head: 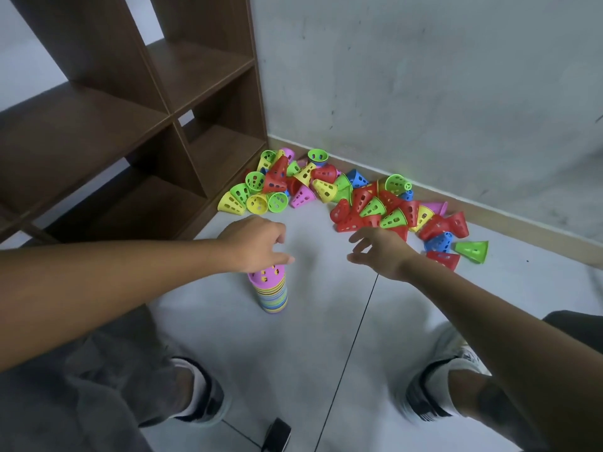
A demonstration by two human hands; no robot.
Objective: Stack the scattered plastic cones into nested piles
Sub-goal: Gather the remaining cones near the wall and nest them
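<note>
Left hand (257,243) fingers curled on the pink top cone (267,275) of the stack (271,293); right hand (380,251), fingers spread and empty, sits nearer the red cones (359,220) just beyond it.

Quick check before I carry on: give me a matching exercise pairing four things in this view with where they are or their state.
1. left hand
2. right hand
3. nested stack
4. lone green cone

A. on its side, at the far right of the scatter
B. upright, pink cone on top
C. open, holding nothing
D. on top of the stack

Pairs: 1-D, 2-C, 3-B, 4-A
</note>
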